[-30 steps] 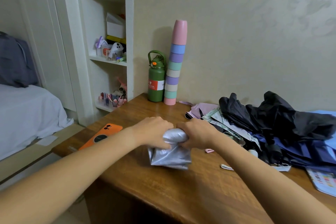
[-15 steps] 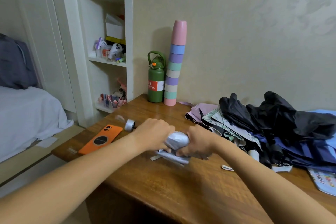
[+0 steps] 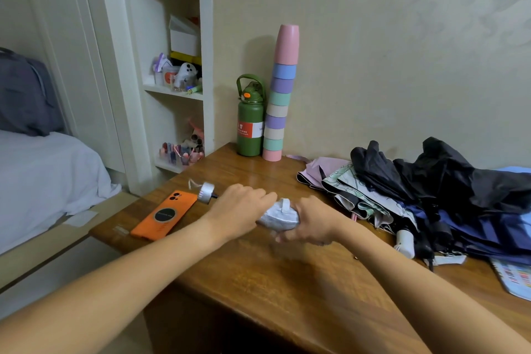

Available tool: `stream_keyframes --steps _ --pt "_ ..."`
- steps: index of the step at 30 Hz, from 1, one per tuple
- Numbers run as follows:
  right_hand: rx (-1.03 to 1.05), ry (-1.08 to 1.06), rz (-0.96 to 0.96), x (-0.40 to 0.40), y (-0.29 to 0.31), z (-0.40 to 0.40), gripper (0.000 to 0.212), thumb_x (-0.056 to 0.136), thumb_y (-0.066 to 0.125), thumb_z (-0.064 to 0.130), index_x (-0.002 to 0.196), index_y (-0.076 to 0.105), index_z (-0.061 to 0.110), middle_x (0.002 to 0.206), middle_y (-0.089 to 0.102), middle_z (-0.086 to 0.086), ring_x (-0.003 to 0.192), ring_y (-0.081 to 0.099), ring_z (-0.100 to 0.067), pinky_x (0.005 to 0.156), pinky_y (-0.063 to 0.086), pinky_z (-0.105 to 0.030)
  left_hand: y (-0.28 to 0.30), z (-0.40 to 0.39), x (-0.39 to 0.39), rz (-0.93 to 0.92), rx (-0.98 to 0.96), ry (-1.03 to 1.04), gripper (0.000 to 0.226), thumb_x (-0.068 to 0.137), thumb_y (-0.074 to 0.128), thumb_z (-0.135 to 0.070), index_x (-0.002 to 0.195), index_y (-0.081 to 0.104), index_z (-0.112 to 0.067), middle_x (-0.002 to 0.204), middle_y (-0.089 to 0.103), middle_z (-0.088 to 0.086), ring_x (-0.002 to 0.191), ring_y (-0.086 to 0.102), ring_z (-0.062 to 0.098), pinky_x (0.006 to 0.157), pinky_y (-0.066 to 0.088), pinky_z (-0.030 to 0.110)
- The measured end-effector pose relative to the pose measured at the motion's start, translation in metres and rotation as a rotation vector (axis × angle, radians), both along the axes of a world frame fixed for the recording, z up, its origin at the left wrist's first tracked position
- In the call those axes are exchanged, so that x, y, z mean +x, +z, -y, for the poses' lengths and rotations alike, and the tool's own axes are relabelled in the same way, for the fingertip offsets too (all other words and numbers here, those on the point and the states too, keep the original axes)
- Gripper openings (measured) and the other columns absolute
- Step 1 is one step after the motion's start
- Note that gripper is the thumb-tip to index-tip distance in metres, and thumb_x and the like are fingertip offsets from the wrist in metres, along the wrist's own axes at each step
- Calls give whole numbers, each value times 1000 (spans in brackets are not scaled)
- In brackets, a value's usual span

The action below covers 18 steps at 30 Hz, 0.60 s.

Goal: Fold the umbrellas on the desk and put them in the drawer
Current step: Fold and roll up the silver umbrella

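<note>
A small silver umbrella lies sideways just above the wooden desk, its canopy rolled into a bundle. My left hand grips its left part, and the round silver handle sticks out past that hand. My right hand grips the right end of the bundle. A heap of unfolded umbrellas in black, navy, pink and a leaf print covers the right of the desk. No drawer is in view.
An orange phone lies near the desk's left edge, close to the silver handle. A green bottle and a tall stack of pastel cups stand at the back wall. Shelves and a bed are to the left.
The silver canopy hung loose below my hands; now it is rolled tight. The umbrella has turned sideways and its handle has come out to the left beside the phone.
</note>
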State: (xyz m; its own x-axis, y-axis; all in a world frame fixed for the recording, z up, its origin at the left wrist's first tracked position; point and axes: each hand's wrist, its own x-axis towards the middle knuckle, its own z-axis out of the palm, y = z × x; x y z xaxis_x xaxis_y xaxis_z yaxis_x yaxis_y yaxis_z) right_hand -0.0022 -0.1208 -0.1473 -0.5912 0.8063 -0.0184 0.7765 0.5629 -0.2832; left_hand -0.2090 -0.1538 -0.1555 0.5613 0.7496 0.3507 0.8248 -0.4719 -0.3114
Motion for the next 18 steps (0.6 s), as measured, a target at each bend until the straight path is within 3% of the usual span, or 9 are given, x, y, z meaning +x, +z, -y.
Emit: stream_keyframes --steps 3,6,9,12,15,18 --pt "340 -34 193 -7 -8 2 40 78 74 57 82 52 23 82 62 -1 79 62 -29 61 41 -36 8 -2 0 59 -426 188 44 84 75 -59 98 55 -21 90 62 -5 83 61 19 66 45 34" --pt "407 14 197 -13 -15 5 36 81 69 59 97 59 28 90 68 0 81 63 -29 63 44 -35 12 -5 -2 152 -655 233 41 84 77 -56 96 64 -19 88 68 -4 77 64 17 73 54 36" --pt "74 15 73 -10 -14 6 49 78 67 76 87 49 31 81 59 11 74 54 -17 63 40 -34 8 -3 -8 42 -501 224 31 86 73 -51 95 66 -21 91 68 -2 86 66 23 74 55 38" --pt "-157 20 -185 -11 -12 7 55 88 48 80 81 57 26 78 60 10 70 52 -10 65 39 -32 6 2 -7 -81 -312 181 29 88 68 -49 102 67 -24 98 69 1 91 66 28 69 45 35" --pt "-282 -21 -586 -14 -18 5 38 96 64 53 82 69 17 78 69 9 72 58 -6 71 47 -28 4 7 -3 -86 -263 130 23 88 68 -45 100 65 -25 93 69 -1 87 68 26 72 51 38" --pt "-417 -85 -904 -12 -19 -3 27 98 69 20 74 65 8 66 63 6 62 52 -8 65 45 -24 4 14 4 -100 -257 56 19 90 68 -39 100 63 -23 89 69 -2 82 67 23 72 53 36"
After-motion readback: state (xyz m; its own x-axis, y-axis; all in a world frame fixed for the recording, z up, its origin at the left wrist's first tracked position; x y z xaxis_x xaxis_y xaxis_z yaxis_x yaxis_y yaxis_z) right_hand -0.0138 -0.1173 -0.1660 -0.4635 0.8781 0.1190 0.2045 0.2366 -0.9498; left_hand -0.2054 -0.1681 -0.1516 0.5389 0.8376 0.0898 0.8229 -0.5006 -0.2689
